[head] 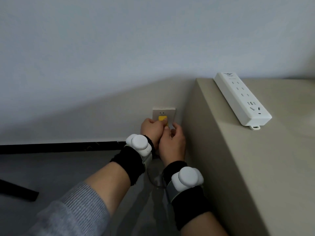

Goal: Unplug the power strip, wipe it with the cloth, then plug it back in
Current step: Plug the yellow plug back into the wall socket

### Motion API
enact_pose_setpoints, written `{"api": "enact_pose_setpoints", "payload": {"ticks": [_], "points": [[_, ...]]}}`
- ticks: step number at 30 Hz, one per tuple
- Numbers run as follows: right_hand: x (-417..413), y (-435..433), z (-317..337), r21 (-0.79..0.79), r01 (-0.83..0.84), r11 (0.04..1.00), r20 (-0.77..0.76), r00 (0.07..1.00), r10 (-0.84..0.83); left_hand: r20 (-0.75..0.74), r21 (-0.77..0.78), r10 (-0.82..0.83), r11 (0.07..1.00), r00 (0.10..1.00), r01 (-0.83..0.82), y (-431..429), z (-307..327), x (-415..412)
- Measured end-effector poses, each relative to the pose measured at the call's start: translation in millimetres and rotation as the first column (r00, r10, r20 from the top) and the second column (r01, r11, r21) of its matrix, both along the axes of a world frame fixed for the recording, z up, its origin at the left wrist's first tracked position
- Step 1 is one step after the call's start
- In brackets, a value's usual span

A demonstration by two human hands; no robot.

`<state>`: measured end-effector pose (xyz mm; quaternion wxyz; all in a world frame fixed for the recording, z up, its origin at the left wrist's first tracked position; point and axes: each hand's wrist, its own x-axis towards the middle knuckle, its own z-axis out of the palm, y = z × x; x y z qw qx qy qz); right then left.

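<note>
No word or number can be read with certainty. On the white power strip (242, 97), lying in the upper right of the frame, a dark winged emblem (228, 74) is printed at the far end of the top face (the lettering around it, if any, cannot be made out). Just below the emblem, a short line of small grey print (230, 78) is seen, too fine to be read. Near the nearer end of the same face a tiny dark mark (259, 113) is found; whether it is a sign or a slot cannot be told.
</note>
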<state>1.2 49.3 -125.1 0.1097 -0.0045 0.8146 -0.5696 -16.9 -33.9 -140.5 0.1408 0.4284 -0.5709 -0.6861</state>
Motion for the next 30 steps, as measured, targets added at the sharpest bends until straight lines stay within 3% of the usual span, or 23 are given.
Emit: {"api": "enact_pose_setpoints", "payload": {"ticks": [12, 15, 19, 25, 30], "points": [[-3, 5, -2, -0.002, 0.018, 1.000, -0.026, 1.000, -0.018, 0.018, -0.082, 0.077, 0.994, 0.997, -0.076, 3, -7, -5], [-4, 6, -3, 0.042, 0.006, 0.999, -0.066, 0.998, -0.003, -0.006, 0.005, 0.072, 0.997, 0.997, -0.072, 2, -5, -6], [-4, 6, -4, 0.114, -0.002, 0.993, -0.132, 0.991, 0.017, 0.009, -0.075, 0.054, 0.996, 0.998, -0.053, 0, -7, -5], [-10, 4, -7, 0.247, -0.081, 0.966, -0.135, 0.984, 0.117, -0.093, 0.193, 0.003, 0.981, 0.996, 0.015, -4, 0, -5], [-20, -13, -9, 0.222, -0.088, 0.971, -0.085, 0.990, 0.109, -0.054, 0.173, -0.017, 0.985, 0.998, 0.026, -9, 6, -6]]}}
